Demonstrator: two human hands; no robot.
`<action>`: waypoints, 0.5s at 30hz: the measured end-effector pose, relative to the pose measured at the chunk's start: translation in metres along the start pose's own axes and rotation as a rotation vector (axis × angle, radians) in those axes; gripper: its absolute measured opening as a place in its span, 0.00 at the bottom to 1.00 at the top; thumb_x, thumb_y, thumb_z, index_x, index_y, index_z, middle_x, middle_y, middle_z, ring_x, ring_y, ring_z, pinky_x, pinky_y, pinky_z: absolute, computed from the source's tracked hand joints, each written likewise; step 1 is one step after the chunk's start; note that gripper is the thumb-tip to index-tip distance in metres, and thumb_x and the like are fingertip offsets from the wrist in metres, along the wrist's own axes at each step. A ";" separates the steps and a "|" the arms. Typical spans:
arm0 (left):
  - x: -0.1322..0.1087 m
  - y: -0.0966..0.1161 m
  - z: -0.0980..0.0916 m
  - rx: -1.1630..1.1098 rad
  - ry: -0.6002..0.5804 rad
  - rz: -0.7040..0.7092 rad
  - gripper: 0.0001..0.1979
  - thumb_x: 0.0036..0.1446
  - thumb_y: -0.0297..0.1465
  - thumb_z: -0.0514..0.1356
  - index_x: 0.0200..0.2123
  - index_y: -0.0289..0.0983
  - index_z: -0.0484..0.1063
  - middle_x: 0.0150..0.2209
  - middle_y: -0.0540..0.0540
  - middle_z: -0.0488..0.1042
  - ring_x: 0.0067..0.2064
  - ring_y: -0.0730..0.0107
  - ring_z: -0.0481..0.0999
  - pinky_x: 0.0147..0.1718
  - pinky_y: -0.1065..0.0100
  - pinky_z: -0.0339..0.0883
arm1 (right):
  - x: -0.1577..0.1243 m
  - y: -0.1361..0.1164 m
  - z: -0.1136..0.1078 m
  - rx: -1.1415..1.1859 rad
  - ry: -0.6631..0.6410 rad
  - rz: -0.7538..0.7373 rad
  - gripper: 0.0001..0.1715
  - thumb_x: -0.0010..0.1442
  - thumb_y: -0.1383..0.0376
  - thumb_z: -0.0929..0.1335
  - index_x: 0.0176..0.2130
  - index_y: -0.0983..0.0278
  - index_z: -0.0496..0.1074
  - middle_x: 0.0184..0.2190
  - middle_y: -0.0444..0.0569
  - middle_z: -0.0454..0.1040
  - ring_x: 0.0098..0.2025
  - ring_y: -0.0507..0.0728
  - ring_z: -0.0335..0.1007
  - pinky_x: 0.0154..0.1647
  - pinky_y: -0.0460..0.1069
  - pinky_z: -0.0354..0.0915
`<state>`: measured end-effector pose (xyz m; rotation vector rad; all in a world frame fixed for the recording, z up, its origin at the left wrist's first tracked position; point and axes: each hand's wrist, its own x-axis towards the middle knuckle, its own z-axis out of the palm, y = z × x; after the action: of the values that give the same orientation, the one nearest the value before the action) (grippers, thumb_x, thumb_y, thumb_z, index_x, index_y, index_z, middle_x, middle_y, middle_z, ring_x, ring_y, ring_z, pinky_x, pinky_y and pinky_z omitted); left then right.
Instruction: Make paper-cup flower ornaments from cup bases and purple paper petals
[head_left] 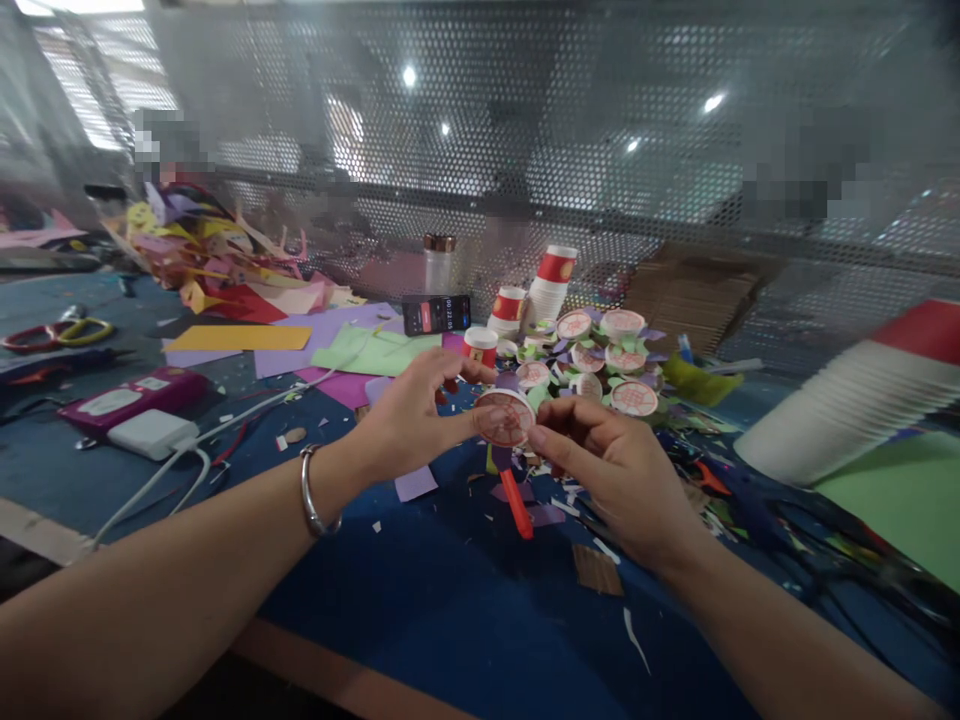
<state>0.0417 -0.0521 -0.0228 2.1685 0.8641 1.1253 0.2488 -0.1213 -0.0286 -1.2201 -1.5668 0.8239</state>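
Observation:
My left hand [409, 415] and my right hand [607, 470] meet over the blue table [450, 600]. Both pinch one small paper cup bottom [504, 417], white with a red stamp, its face turned toward me. The left fingers grip its left rim, the right fingertips its right edge. A silver bangle [313, 495] circles my left wrist. Just below the cup, an orange-red tool [516, 503] lies on the table. A cluster of finished paper-cup flowers [600, 360] with green and purple paper petals lies just beyond my hands.
Stacks of red-rimmed paper cups stand at centre back [551, 280] and lie at right [862, 395]. Coloured paper sheets [300, 345], a phone [436, 313], a bottle [438, 262], scissors [75, 330], a white charger with cable [154, 432] and paper scraps cover the table. A perforated metal screen rises behind.

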 end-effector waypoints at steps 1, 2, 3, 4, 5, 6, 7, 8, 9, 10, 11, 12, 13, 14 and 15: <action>0.001 -0.002 -0.001 0.020 -0.022 0.002 0.18 0.55 0.43 0.67 0.42 0.37 0.74 0.40 0.45 0.73 0.37 0.67 0.70 0.36 0.63 0.63 | 0.000 0.000 0.000 -0.001 -0.010 0.005 0.13 0.61 0.56 0.72 0.39 0.64 0.74 0.30 0.43 0.74 0.31 0.50 0.67 0.31 0.46 0.61; 0.002 -0.003 -0.001 0.036 -0.033 0.008 0.16 0.56 0.42 0.66 0.41 0.37 0.74 0.40 0.45 0.73 0.38 0.66 0.70 0.37 0.63 0.63 | -0.001 0.000 0.000 -0.004 -0.018 0.009 0.13 0.61 0.56 0.72 0.39 0.64 0.74 0.30 0.43 0.74 0.31 0.50 0.66 0.31 0.46 0.60; 0.002 -0.004 -0.001 0.046 -0.037 0.018 0.15 0.56 0.42 0.66 0.40 0.37 0.74 0.40 0.45 0.74 0.40 0.65 0.71 0.38 0.62 0.63 | -0.001 0.000 0.000 -0.008 -0.029 0.015 0.13 0.61 0.57 0.72 0.39 0.64 0.75 0.30 0.43 0.73 0.30 0.50 0.65 0.30 0.46 0.60; 0.002 -0.005 -0.001 0.051 -0.035 0.030 0.15 0.56 0.43 0.66 0.39 0.38 0.74 0.40 0.45 0.74 0.41 0.64 0.71 0.40 0.62 0.63 | -0.002 0.000 0.000 -0.010 -0.040 0.016 0.12 0.61 0.57 0.72 0.39 0.64 0.75 0.29 0.43 0.73 0.30 0.50 0.65 0.29 0.46 0.59; 0.003 -0.005 -0.001 0.053 -0.032 0.041 0.14 0.56 0.43 0.66 0.39 0.38 0.75 0.41 0.45 0.75 0.43 0.63 0.71 0.42 0.62 0.62 | -0.002 0.000 0.000 -0.009 -0.051 0.017 0.12 0.61 0.57 0.72 0.39 0.64 0.75 0.29 0.43 0.72 0.29 0.50 0.64 0.29 0.46 0.59; 0.003 -0.004 -0.001 0.052 -0.031 0.046 0.14 0.57 0.43 0.65 0.38 0.38 0.75 0.42 0.45 0.75 0.44 0.63 0.71 0.44 0.61 0.62 | -0.002 0.001 0.000 -0.006 -0.063 0.016 0.12 0.62 0.56 0.71 0.39 0.63 0.75 0.30 0.43 0.72 0.29 0.50 0.64 0.29 0.46 0.59; 0.003 -0.004 -0.001 0.044 -0.036 0.048 0.13 0.58 0.42 0.65 0.39 0.38 0.76 0.42 0.44 0.76 0.45 0.63 0.71 0.45 0.61 0.62 | -0.002 0.001 0.000 -0.003 -0.073 0.014 0.12 0.62 0.56 0.71 0.39 0.63 0.75 0.30 0.43 0.72 0.30 0.50 0.64 0.29 0.46 0.59; 0.003 -0.003 -0.001 0.026 -0.043 0.048 0.13 0.58 0.42 0.64 0.39 0.38 0.77 0.43 0.44 0.77 0.46 0.63 0.72 0.46 0.61 0.62 | -0.002 0.001 0.000 0.000 -0.086 0.014 0.12 0.62 0.56 0.71 0.39 0.63 0.75 0.30 0.43 0.72 0.30 0.50 0.65 0.30 0.46 0.60; 0.004 -0.002 -0.001 -0.002 -0.053 0.045 0.13 0.59 0.41 0.63 0.40 0.39 0.78 0.43 0.45 0.77 0.46 0.63 0.72 0.46 0.62 0.62 | -0.001 0.002 0.000 0.003 -0.097 0.015 0.12 0.62 0.56 0.71 0.39 0.63 0.75 0.31 0.43 0.73 0.31 0.50 0.66 0.30 0.46 0.60; 0.004 -0.002 -0.001 -0.034 -0.063 0.038 0.12 0.60 0.41 0.63 0.41 0.39 0.78 0.42 0.45 0.78 0.45 0.64 0.73 0.46 0.62 0.63 | -0.001 0.002 0.000 0.007 -0.106 0.018 0.12 0.62 0.57 0.71 0.39 0.63 0.75 0.31 0.43 0.73 0.31 0.51 0.66 0.30 0.47 0.60; 0.004 -0.001 -0.002 -0.067 -0.071 0.027 0.12 0.61 0.40 0.62 0.41 0.39 0.79 0.41 0.45 0.78 0.44 0.65 0.74 0.45 0.63 0.63 | 0.000 0.002 0.001 0.009 -0.112 0.022 0.11 0.62 0.57 0.70 0.39 0.63 0.75 0.31 0.44 0.74 0.31 0.51 0.66 0.30 0.47 0.60; 0.004 0.000 -0.002 -0.095 -0.075 0.014 0.12 0.61 0.40 0.62 0.40 0.38 0.79 0.40 0.46 0.79 0.42 0.67 0.74 0.43 0.64 0.64 | 0.001 0.002 0.001 0.006 -0.115 0.024 0.11 0.62 0.57 0.70 0.39 0.63 0.75 0.31 0.44 0.74 0.31 0.51 0.67 0.30 0.47 0.60; 0.004 0.000 -0.002 -0.113 -0.074 0.003 0.12 0.61 0.40 0.62 0.38 0.38 0.80 0.38 0.46 0.79 0.40 0.68 0.74 0.41 0.66 0.64 | 0.001 0.002 0.002 -0.002 -0.117 0.025 0.10 0.62 0.58 0.70 0.39 0.63 0.75 0.31 0.44 0.74 0.31 0.51 0.67 0.30 0.47 0.60; 0.004 0.001 -0.003 -0.122 -0.068 -0.010 0.12 0.61 0.39 0.61 0.36 0.38 0.80 0.36 0.47 0.79 0.38 0.69 0.74 0.40 0.66 0.64 | 0.001 0.001 0.002 -0.012 -0.119 0.027 0.11 0.62 0.58 0.70 0.38 0.63 0.75 0.31 0.44 0.74 0.30 0.51 0.67 0.30 0.47 0.61; 0.005 0.000 -0.003 -0.127 -0.063 -0.023 0.12 0.61 0.39 0.62 0.34 0.37 0.80 0.34 0.47 0.78 0.37 0.69 0.74 0.38 0.67 0.64 | 0.001 0.000 0.002 -0.021 -0.124 0.030 0.11 0.62 0.57 0.70 0.38 0.63 0.75 0.30 0.44 0.74 0.30 0.51 0.67 0.30 0.48 0.61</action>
<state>0.0414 -0.0486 -0.0188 2.0734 0.7672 1.0647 0.2466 -0.1198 -0.0292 -1.2296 -1.6636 0.9195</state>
